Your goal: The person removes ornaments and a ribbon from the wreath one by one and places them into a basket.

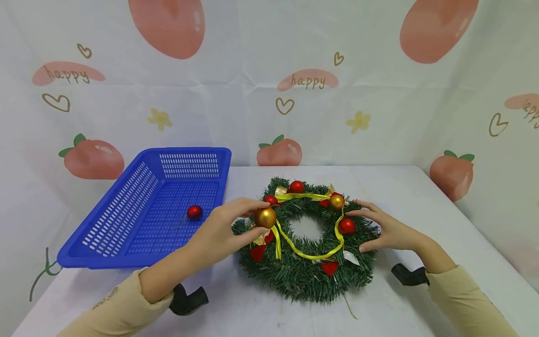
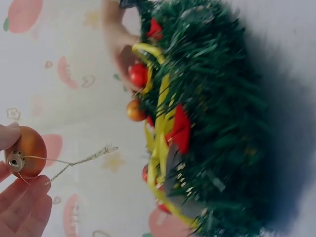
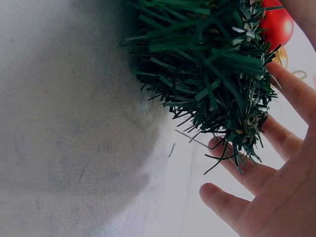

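My left hand [image 1: 223,225] pinches a gold Christmas ball [image 1: 265,218] between thumb and fingers, over the left side of a green wreath [image 1: 303,281]. In the left wrist view the ball's metal cap and a thin gold cord loop [image 2: 71,164] face the camera. At the wreath's right edge, my right hand [image 1: 385,229] has its fingers spread, fingertips at the greenery. A yellow ribbon [image 1: 311,257] loops around the wreath's open middle. Red balls [image 1: 347,226], another gold ball [image 1: 336,202] and red bows [image 1: 330,267] decorate the wreath.
To the left stands a blue plastic basket [image 1: 143,260] with slotted walls, holding one red ball [image 1: 194,212]. Both rest on a white-covered table [image 1: 404,309]. A patterned cloth [image 1: 236,56] hangs behind. Black curved pieces [image 1: 189,299] show near both wrists.
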`<control>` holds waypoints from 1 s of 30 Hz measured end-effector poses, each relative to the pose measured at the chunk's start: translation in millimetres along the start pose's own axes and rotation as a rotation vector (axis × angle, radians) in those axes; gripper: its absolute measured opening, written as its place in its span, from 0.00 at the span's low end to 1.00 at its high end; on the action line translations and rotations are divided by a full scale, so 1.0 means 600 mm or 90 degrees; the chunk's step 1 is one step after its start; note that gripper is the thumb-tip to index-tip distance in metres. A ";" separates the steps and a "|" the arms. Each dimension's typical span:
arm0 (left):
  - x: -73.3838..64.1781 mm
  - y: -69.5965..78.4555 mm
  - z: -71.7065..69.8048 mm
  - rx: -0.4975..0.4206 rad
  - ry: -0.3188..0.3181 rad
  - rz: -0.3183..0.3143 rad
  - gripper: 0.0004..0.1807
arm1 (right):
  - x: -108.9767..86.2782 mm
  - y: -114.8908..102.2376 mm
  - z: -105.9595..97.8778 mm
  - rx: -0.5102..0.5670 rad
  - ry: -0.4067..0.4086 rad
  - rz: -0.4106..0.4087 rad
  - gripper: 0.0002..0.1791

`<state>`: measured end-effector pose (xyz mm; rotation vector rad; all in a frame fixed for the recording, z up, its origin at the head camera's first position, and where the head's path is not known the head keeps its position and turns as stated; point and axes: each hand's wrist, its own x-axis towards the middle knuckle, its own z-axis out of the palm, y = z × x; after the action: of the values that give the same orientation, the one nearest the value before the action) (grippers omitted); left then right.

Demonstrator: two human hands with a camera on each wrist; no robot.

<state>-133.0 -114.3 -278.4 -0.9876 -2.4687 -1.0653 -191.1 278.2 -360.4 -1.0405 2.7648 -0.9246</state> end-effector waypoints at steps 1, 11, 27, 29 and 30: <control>0.002 0.000 -0.004 0.003 0.003 0.002 0.22 | 0.000 0.000 0.000 0.001 -0.001 0.000 0.40; 0.016 -0.018 -0.041 0.021 0.042 -0.008 0.22 | -0.001 0.000 0.000 -0.001 0.000 -0.001 0.40; 0.028 -0.033 -0.063 0.042 0.039 -0.058 0.22 | 0.000 0.002 0.000 0.006 -0.002 0.001 0.41; 0.030 -0.036 -0.066 0.045 0.040 -0.061 0.22 | 0.000 0.002 0.000 0.006 -0.002 0.003 0.41; 0.031 -0.037 -0.067 0.048 0.041 -0.063 0.22 | 0.000 0.002 0.000 0.007 -0.003 0.005 0.41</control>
<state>-162.4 -145.7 -253.5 -0.8044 -2.5071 -1.0096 -192.2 279.0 -360.9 -1.0284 2.7541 -0.9345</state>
